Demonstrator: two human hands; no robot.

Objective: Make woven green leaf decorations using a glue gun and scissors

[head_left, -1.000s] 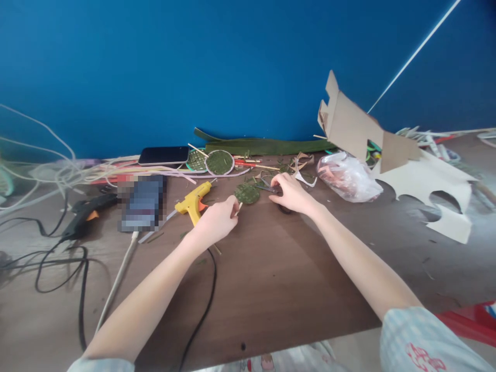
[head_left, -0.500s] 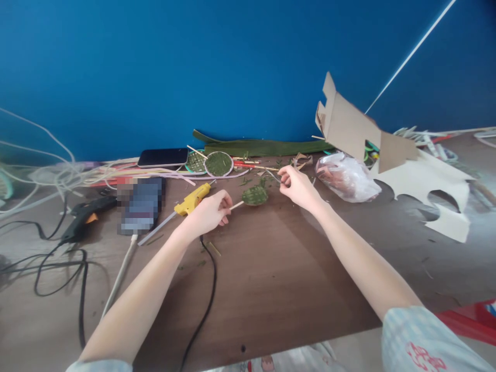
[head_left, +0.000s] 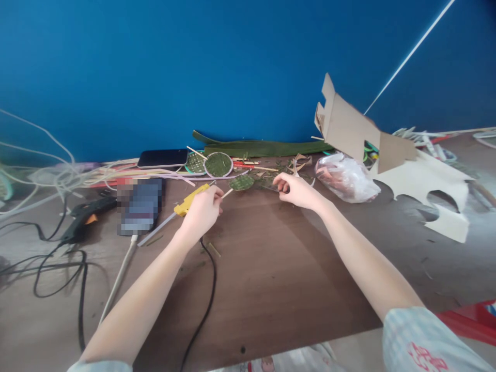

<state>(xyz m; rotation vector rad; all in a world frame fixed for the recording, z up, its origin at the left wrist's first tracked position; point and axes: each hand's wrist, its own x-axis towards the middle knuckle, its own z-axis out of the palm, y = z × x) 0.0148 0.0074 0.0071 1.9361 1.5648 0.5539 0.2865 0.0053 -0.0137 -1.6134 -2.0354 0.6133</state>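
My left hand (head_left: 201, 209) is closed round a thin wooden stick that carries a small green woven leaf disc (head_left: 241, 182) at its far end, held just above the brown table (head_left: 271, 268). My right hand (head_left: 296, 190) is a little right of the disc, fingers curled in a pinch; what it grips is too small and dark to make out. Green leaf scraps lie between the two hands.
A yellow glue gun (head_left: 189, 200) lies beside my left hand, its black cord running toward me. Further left are a black glue gun (head_left: 83, 217), a blurred device (head_left: 140, 204) and tangled cords. At the back are a phone (head_left: 163, 157), woven discs (head_left: 218, 164), a long leaf (head_left: 263, 148), a plastic bag (head_left: 346, 178) and cut cardboard (head_left: 360, 129).
My left hand lifted the stick with the disc off the table and moved it back and left. My right hand rose from the table, then came back down slightly, still closed.
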